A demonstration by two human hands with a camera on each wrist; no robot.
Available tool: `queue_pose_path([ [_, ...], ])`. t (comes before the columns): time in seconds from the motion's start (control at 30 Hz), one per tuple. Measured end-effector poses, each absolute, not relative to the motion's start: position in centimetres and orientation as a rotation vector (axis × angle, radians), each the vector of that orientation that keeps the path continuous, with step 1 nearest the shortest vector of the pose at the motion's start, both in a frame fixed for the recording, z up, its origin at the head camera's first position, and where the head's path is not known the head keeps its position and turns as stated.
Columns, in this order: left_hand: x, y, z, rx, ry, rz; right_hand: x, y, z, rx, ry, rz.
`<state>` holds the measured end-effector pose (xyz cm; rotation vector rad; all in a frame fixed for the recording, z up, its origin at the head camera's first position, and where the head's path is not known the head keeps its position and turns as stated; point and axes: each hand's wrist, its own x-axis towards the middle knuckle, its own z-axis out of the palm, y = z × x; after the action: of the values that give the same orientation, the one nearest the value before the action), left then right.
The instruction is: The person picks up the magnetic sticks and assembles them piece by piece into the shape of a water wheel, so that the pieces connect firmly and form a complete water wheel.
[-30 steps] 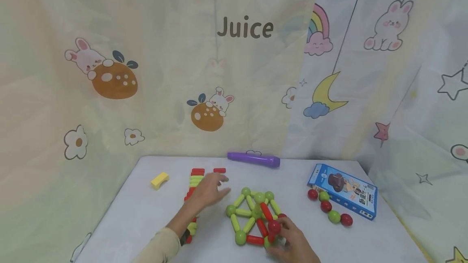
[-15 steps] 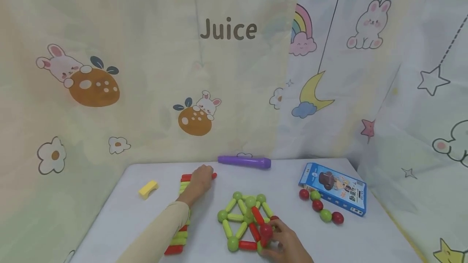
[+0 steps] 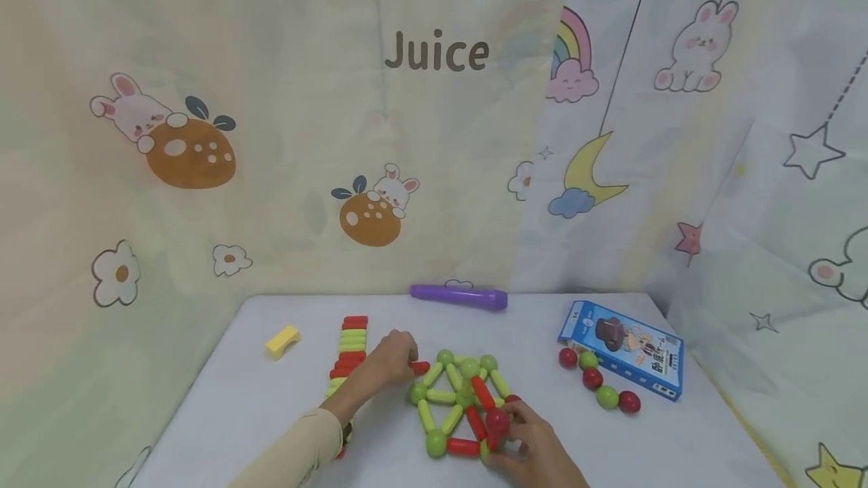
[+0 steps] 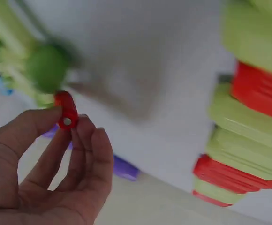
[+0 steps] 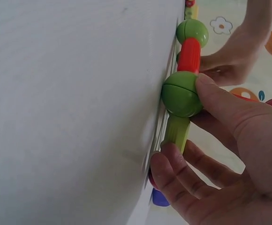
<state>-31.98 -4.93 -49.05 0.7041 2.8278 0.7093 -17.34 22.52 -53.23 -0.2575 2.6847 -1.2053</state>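
My left hand (image 3: 395, 356) pinches a red magnetic stick (image 3: 420, 367) between thumb and fingertips, beside the frame's left green ball (image 3: 419, 393). In the left wrist view, a metallic dot shows on the end of the red stick (image 4: 66, 108); I cannot tell whether it touches the ball. The magnetic ball-and-stick frame (image 3: 450, 419) has green balls with yellow-green and red sticks. My right hand (image 3: 539, 449) holds its near right corner. In the right wrist view, the thumb presses a green ball (image 5: 182, 93) and fingers reach around a yellow-green stick (image 5: 177, 132).
A row of red and yellow-green sticks (image 3: 353, 341) lies left, partly behind my left arm. Further left is a yellow arch block (image 3: 282, 341). A purple tapered tube (image 3: 459, 297) lies at the back. Red and green balls (image 3: 593, 377) sit by a blue box (image 3: 627, 349) at right.
My left hand reached to the lone red stick at the back, took hold of it and brought it towards me to the frame. My right hand stays on the frame's corner.
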Motion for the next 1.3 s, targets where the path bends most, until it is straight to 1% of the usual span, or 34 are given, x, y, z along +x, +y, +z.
queue_pose_path([
  [0.27,-26.0,-4.7,-45.5,0.644,2.696,1.211,-17.3,22.4,-53.1,-0.257,2.737,-1.186],
  [0.43,-23.7,-4.0,-44.6,0.628,2.585,1.413,-17.2,22.5,-53.0,-0.265,2.746,-1.179],
  [0.8,-22.8,-3.4,-44.9,0.611,2.581,1.435,-17.1,22.6,-53.2,-0.297,2.755,-1.184],
  [0.93,-22.5,-4.1,-44.9,0.628,2.578,1.433,-17.2,22.5,-53.2,-0.314,2.750,-1.187],
  [1.07,-22.1,-6.1,-44.7,0.705,2.627,1.409,-17.1,22.5,-53.1,-0.320,2.739,-1.195],
  [1.13,-21.9,-7.6,-44.7,0.703,2.674,1.365,-17.1,22.5,-53.0,-0.303,2.737,-1.194],
  [1.3,-21.1,-12.1,-45.2,0.495,2.778,1.148,-17.1,22.6,-52.9,-0.270,2.741,-1.180],
])
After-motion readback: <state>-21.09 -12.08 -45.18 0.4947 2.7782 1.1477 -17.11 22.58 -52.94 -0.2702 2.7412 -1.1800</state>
